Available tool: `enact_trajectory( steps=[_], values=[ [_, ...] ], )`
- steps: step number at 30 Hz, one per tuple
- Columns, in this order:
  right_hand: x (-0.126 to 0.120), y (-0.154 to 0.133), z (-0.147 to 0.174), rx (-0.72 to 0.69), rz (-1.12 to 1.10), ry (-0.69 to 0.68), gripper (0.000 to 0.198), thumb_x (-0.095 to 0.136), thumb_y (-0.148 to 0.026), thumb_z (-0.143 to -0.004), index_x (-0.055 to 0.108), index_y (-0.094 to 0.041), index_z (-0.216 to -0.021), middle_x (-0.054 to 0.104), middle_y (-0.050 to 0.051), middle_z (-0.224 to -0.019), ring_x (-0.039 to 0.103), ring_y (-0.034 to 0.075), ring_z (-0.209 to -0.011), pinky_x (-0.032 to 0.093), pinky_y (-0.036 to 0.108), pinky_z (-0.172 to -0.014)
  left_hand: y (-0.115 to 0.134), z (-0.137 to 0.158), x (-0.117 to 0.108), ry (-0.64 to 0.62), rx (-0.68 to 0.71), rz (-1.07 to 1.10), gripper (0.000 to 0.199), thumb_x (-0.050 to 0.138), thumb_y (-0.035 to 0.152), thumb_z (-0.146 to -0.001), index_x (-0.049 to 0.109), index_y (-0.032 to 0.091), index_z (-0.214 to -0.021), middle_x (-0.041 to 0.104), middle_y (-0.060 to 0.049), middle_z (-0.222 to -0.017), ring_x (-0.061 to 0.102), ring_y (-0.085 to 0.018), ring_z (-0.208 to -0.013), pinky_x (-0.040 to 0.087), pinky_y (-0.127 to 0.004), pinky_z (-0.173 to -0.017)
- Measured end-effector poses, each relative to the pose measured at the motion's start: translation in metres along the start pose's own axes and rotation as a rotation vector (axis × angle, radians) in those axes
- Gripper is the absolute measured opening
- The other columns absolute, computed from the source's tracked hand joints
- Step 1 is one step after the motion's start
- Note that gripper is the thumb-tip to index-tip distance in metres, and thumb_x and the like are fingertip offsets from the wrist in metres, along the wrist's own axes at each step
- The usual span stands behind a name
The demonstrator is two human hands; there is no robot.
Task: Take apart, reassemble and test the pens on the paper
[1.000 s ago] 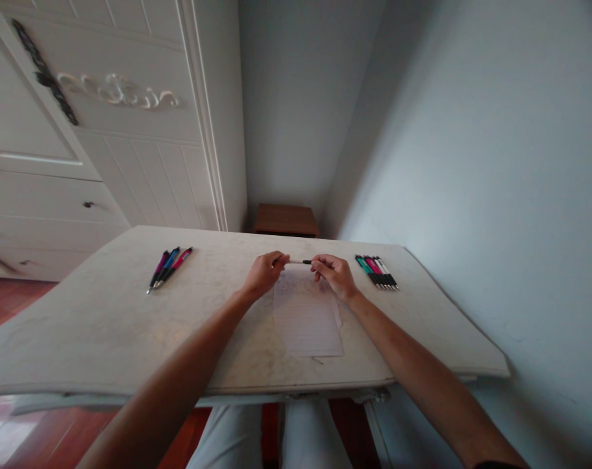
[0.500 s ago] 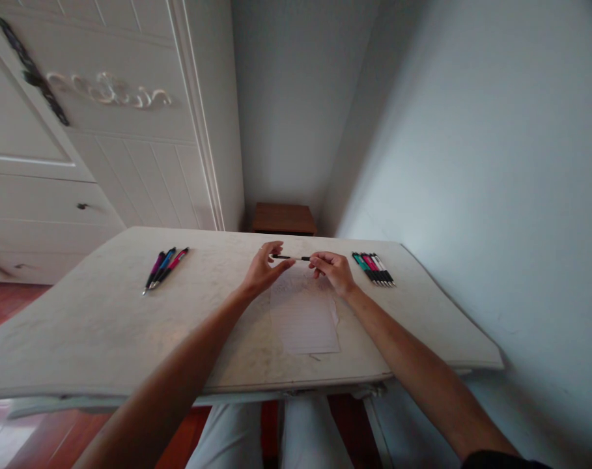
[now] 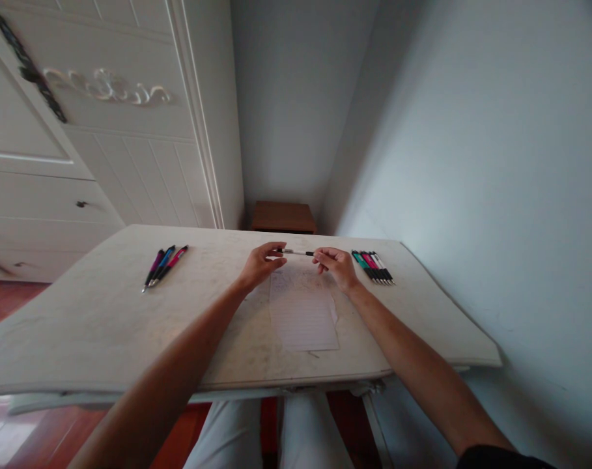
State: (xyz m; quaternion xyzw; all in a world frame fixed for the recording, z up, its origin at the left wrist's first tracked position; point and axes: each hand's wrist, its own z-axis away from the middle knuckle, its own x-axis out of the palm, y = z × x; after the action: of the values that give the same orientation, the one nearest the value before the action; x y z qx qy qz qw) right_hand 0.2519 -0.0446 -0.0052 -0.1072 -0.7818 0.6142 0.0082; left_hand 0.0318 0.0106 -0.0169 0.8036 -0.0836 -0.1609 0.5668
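A slim pen point(image 3: 299, 253), white or clear in the middle with black parts, lies level between my two hands above the top of a lined sheet of paper point(image 3: 305, 319). My left hand point(image 3: 262, 266) has its fingers at the pen's left end, the thumb a little below. At the other end, my right hand point(image 3: 335, 266) pinches the black tip between thumb and fingers. The sheet carries faint scribbles near its top and has a torn right edge.
Purple, blue and pink pens point(image 3: 165, 267) lie together on the left of the white table point(image 3: 188, 339). A neat row of several green, pink and white pens point(image 3: 372, 267) is on the right. Behind stands a brown wooden box or stool point(image 3: 283, 216); a white cabinet point(image 3: 144, 169) is at left.
My left hand has shifted slightly left along the pen, and more of the pen's middle shows between the hands. The pen has risen a little; the other pens stay put.
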Motion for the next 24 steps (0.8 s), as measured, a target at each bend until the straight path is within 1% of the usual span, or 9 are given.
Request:
enact_trajectory(
  steps=[2, 3, 5, 7, 10, 14, 18, 21, 24],
  values=[
    [-0.0017, 0.0001, -0.0008, -0.009, -0.009, 0.009, 0.034, 0.071, -0.047, -0.070, 0.069, -0.014, -0.078, 0.069, 0.004, -0.069, 0.055, 0.009, -0.046, 0.037, 0.021, -0.045, 0.0014, 0.0000, -0.0003, 0.029, 0.001, 0.016, 0.055, 0.073, 0.041, -0.070, 0.062, 0.014, -0.116, 0.066, -0.013, -0.111, 0.064, -0.019, -0.087, 0.052, -0.027, -0.067],
    [-0.0024, 0.0005, -0.0012, -0.012, -0.017, 0.011, 0.033, 0.071, -0.046, -0.070, 0.069, -0.014, -0.078, 0.069, 0.004, -0.069, 0.055, 0.009, -0.046, 0.037, 0.021, -0.045, 0.0023, 0.0001, -0.0004, 0.054, -0.003, 0.008, 0.053, 0.070, 0.045, -0.073, 0.062, 0.014, -0.115, 0.067, -0.012, -0.107, 0.063, -0.018, -0.083, 0.051, -0.026, -0.064],
    [-0.0034, 0.0017, -0.0018, -0.015, -0.028, 0.003, 0.031, 0.071, -0.045, -0.070, 0.069, -0.014, -0.078, 0.069, 0.003, -0.069, 0.055, 0.009, -0.046, 0.038, 0.022, -0.045, 0.0037, 0.0005, -0.0006, 0.085, -0.029, -0.028, 0.046, 0.060, 0.053, -0.081, 0.066, 0.012, -0.102, 0.068, -0.009, -0.088, 0.060, -0.014, -0.069, 0.048, -0.024, -0.057],
    [-0.0036, 0.0032, -0.0019, -0.022, -0.023, -0.006, 0.031, 0.071, -0.044, -0.071, 0.069, -0.014, -0.077, 0.069, 0.003, -0.069, 0.055, 0.009, -0.045, 0.039, 0.022, -0.046, 0.0045, 0.0009, -0.0008, 0.070, -0.059, -0.053, 0.048, 0.051, 0.057, -0.085, 0.066, 0.012, -0.083, 0.065, -0.007, -0.069, 0.055, -0.012, -0.057, 0.043, -0.023, -0.052],
    [-0.0032, 0.0052, -0.0016, -0.032, -0.002, -0.015, 0.031, 0.071, -0.045, -0.071, 0.070, -0.015, -0.077, 0.069, 0.003, -0.069, 0.055, 0.009, -0.046, 0.041, 0.022, -0.047, 0.0038, 0.0008, -0.0010, 0.031, -0.088, -0.076, 0.047, 0.052, 0.058, -0.083, 0.063, 0.014, -0.070, 0.063, -0.005, -0.060, 0.052, -0.011, -0.051, 0.039, -0.023, -0.049],
    [-0.0030, 0.0061, -0.0014, -0.030, 0.019, -0.021, 0.033, 0.071, -0.047, -0.071, 0.070, -0.015, -0.077, 0.070, 0.004, -0.070, 0.055, 0.009, -0.046, 0.042, 0.022, -0.047, 0.0008, -0.0008, -0.0013, 0.029, -0.084, 0.006, 0.036, 0.067, 0.047, -0.072, 0.066, 0.014, -0.086, 0.069, -0.006, -0.076, 0.058, -0.013, -0.061, 0.042, -0.023, -0.052],
    [-0.0027, 0.0054, -0.0011, -0.033, 0.016, -0.027, 0.032, 0.071, -0.046, -0.071, 0.070, -0.015, -0.078, 0.069, 0.003, -0.069, 0.054, 0.009, -0.045, 0.043, 0.023, -0.047, 0.0002, -0.0015, -0.0017, 0.037, -0.035, 0.057, 0.036, 0.075, 0.035, -0.064, 0.067, 0.013, -0.092, 0.069, -0.007, -0.083, 0.060, -0.014, -0.070, 0.047, -0.026, -0.062],
    [-0.0028, 0.0051, -0.0009, -0.036, 0.029, -0.031, 0.032, 0.070, -0.047, -0.072, 0.070, -0.015, -0.078, 0.070, 0.003, -0.069, 0.055, 0.009, -0.046, 0.044, 0.023, -0.047, 0.0016, -0.0008, -0.0014, 0.045, -0.050, 0.053, 0.041, 0.073, 0.036, -0.066, 0.066, 0.013, -0.100, 0.068, -0.007, -0.091, 0.060, -0.014, -0.070, 0.047, -0.025, -0.062],
    [-0.0036, 0.0048, -0.0009, -0.047, 0.045, -0.024, 0.034, 0.069, -0.049, -0.073, 0.070, -0.015, -0.078, 0.070, 0.004, -0.071, 0.055, 0.009, -0.046, 0.043, 0.022, -0.047, 0.0031, 0.0005, -0.0007, 0.074, -0.033, -0.042, 0.037, 0.066, 0.042, -0.074, 0.066, 0.014, -0.098, 0.065, -0.004, -0.080, 0.057, -0.013, -0.066, 0.043, -0.024, -0.058]
  ],
)
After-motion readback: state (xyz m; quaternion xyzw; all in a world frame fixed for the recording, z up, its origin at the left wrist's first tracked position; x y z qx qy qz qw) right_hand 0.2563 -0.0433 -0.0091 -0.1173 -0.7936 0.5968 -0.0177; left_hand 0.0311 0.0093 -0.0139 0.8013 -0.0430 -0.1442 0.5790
